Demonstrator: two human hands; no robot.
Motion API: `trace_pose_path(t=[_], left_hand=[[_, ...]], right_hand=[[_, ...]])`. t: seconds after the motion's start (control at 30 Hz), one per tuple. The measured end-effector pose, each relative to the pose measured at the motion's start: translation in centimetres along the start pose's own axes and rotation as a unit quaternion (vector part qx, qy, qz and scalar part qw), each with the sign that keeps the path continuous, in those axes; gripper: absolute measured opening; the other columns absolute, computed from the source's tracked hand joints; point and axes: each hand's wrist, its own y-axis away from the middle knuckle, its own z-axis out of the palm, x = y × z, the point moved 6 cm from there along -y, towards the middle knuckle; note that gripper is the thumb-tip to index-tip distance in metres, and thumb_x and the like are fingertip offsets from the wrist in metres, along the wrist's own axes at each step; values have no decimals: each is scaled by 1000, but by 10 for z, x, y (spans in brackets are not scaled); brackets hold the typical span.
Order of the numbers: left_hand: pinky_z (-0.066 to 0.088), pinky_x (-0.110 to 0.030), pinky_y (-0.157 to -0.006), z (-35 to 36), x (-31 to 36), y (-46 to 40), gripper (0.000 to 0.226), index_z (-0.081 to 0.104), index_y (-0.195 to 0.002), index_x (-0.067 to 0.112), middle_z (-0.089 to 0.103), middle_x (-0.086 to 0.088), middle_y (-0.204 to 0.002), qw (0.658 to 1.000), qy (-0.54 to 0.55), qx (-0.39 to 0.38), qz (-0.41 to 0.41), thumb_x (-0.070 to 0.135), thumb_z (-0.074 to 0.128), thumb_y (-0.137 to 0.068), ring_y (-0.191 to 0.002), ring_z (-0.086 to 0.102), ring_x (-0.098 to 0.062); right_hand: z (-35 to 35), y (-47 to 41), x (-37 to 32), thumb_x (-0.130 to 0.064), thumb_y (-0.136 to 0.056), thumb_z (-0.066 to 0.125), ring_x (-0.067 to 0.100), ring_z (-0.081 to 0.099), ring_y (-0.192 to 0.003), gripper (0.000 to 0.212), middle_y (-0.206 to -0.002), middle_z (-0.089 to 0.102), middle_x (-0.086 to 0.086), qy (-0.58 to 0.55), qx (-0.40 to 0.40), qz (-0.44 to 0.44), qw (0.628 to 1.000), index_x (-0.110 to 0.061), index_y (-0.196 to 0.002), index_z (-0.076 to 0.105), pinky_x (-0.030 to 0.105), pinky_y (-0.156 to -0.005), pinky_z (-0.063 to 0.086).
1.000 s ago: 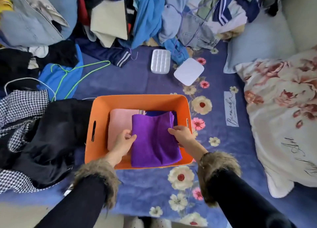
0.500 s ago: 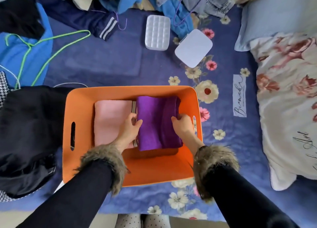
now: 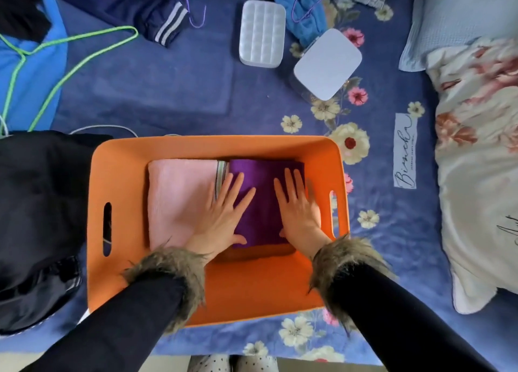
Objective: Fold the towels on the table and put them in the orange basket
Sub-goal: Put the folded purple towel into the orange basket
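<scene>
Inside: soft folded purple towel (image 3: 263, 203), flat hands.

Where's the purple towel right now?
In the head view, the purple towel lies folded in the right half of the orange basket, beside the pink towel, with the left hand and right hand pressing flat on it.

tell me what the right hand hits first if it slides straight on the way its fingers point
Probably the far wall of the orange basket. The right hand lies flat on the purple towel, fingers pointing at it.
</scene>
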Motion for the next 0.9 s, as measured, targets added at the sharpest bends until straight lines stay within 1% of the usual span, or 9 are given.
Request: trace_pose_path(t=[0.07, 0.27, 0.43, 0.5, 0.57, 0.63, 0.73, 0.83, 0.9], left_hand=[[-20, -53, -106, 5, -6, -13, 126, -20, -144, 23, -41, -11, -141, 1000, -26, -5, 2, 64, 68, -64, -127, -42, -32], [-15, -57, -108, 24, -23, -36, 132, -26, -140, 26, -39, -7, -141, 998, -50, -22, -12, 80, 59, -55, -136, -31, -29], [-23, -56, -102, 30, -26, -42, 129, -35, -133, 27, -40, -8, -141, 998, -54, -17, -18, 85, 51, -56, -130, -37, -27], [-27, -55, -99, 31, -26, -43, 129, -35, -133, 26, -40, -8, -141, 998, -59, -13, -24, 86, 50, -56, -132, -36, -28], [-23, -57, -102, 28, -24, -42, 128, -31, -136, 27, -38, -7, -142, 998, -59, -16, -20, 84, 51, -57, -137, -30, -28], [-17, -63, -103, 25, -22, -37, 124, -25, -141, 27, -37, -6, -143, 999, -45, -17, -20, 82, 51, -60, -136, -32, -28], [-14, -70, -99, 17, -26, -21, 115, -21, -144, 29, -36, -5, -146, 998, -29, 5, -58, 80, 48, -67, -132, -36, -27], [-18, -68, -98, 17, -42, 7, 105, -27, -139, 35, -32, -4, -150, 990, 2, 25, -140, 82, 35, -69, -136, -34, -27], [-17, -66, -101, 24, -52, 21, 103, -21, -143, 35, -27, -4, -153, 985, 4, 9, -169, 83, 32, -69, -138, -30, -27]], right_hand=[[5, -9, 6, -37, -85, 61, 38, -17, -141, 102, -153, -20, 20, 33, -11, 1, 999, -10, -145, -18, 49, -113, -11], [17, -29, 8, -54, -75, 67, 41, -17, -140, 121, -152, -22, 22, 90, -45, 1, 995, -12, -143, -23, 51, -111, -13], [24, -42, 4, -45, -88, 55, 42, -19, -139, 101, -152, -22, 22, 94, -49, 10, 994, -12, -144, -23, 52, -111, -13], [26, -45, 3, -42, -89, 55, 42, -20, -139, 100, -151, -23, 22, 84, -45, 11, 995, -10, -143, -23, 51, -111, -13], [25, -43, 3, -41, -90, 54, 42, -20, -139, 99, -151, -23, 22, 82, -51, 6, 995, -10, -143, -23, 51, -112, -12], [23, -38, 1, -39, -91, 53, 41, -19, -139, 96, -152, -22, 22, 76, -50, 6, 996, -9, -144, -22, 50, -112, -11], [18, -31, -3, -30, -90, 54, 39, -15, -141, 91, -153, -18, 21, 27, -44, 6, 999, -9, -146, -15, 48, -114, -9], [13, -19, -7, -21, -86, 56, 34, -8, -144, 85, -156, -9, 18, -91, -20, 7, 996, -11, -148, -1, 45, -116, -4], [9, -9, -8, -24, -88, 57, 31, -3, -144, 81, -157, -1, 15, -181, 7, 5, 983, -13, -148, 4, 42, -117, -1]])
